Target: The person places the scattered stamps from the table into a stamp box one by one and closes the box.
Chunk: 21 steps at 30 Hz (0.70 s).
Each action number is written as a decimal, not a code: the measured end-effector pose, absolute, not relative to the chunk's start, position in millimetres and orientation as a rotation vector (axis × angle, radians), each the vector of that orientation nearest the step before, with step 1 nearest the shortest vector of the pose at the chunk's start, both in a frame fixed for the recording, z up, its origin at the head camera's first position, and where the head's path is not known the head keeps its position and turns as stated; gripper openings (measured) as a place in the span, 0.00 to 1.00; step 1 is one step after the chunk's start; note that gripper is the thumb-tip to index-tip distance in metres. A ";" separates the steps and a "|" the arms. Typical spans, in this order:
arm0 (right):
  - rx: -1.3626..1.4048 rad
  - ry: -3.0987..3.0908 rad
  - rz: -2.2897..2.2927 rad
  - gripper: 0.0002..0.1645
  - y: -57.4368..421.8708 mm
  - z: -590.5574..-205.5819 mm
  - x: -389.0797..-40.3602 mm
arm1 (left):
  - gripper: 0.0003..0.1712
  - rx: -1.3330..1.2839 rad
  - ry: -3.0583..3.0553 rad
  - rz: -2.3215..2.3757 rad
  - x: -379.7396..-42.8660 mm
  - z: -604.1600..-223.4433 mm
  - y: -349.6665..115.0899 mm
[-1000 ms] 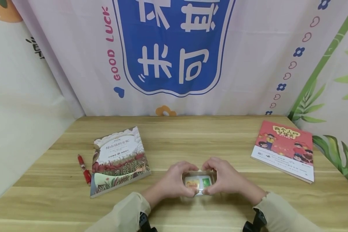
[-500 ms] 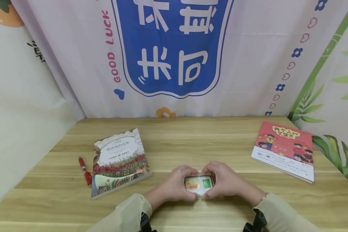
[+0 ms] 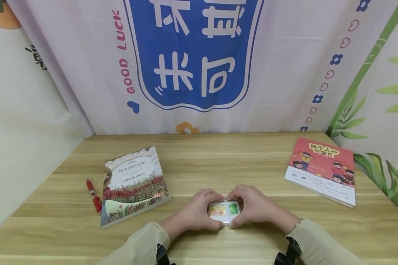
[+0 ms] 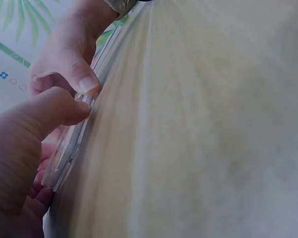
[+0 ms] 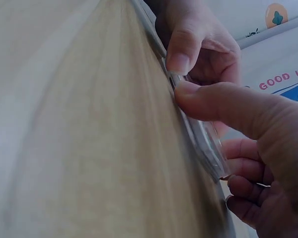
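Observation:
A small, flat clear plastic case [image 3: 223, 218] lies low at the table's near middle. Through its top show a white surface, an orange-yellow picture [image 3: 217, 210] and a green picture [image 3: 233, 209]. My left hand [image 3: 200, 211] grips its left side, fingers curled round the far edge and thumb at the near edge. From the other side my right hand [image 3: 252, 205] holds it in the same way. In the left wrist view the two thumbs nearly meet on the transparent rim [image 4: 69, 148]. The right wrist view shows fingertips under the case's corner [image 5: 221, 171].
On the left of the wooden table [image 3: 199, 165] lies a book with a flowered cover [image 3: 134, 184], a red pen [image 3: 94, 196] beside it. A red-and-white book [image 3: 321, 169] lies at the right. Printed curtains [image 3: 199, 73] hang behind the table.
Both thumbs have drawn back to the near edge, and more of the case's top shows between the hands. Its dark far strip has narrowed. Both hands keep their hold.

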State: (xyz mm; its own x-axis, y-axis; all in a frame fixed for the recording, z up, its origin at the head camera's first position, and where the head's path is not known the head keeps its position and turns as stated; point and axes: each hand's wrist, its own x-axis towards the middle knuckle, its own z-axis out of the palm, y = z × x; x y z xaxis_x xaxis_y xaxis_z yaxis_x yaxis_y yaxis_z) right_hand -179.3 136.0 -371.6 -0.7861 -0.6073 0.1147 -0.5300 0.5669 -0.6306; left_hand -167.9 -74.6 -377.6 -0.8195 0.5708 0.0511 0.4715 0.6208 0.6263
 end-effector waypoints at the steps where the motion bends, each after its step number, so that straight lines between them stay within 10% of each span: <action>1: -0.965 2.680 -1.004 0.32 135.6 -370.8 -179.5 | 0.36 0.870 2.691 0.964 -167.9 -377.5 -74.7; 21: -0.834 2.706 -0.959 0.43 133.6 -359.1 -168.7 | 0.43 0.761 2.667 0.986 -156.2 -367.0 -75.7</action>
State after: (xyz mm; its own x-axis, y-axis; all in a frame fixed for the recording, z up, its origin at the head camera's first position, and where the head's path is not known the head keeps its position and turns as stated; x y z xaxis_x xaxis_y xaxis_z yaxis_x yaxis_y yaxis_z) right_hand -168.7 133.6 -359.1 -0.8338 -0.5506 0.0408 -0.4534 0.6407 -0.6196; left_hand -156.2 -75.7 -367.0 -0.8480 0.5300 -0.0070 0.3981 0.6455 0.6518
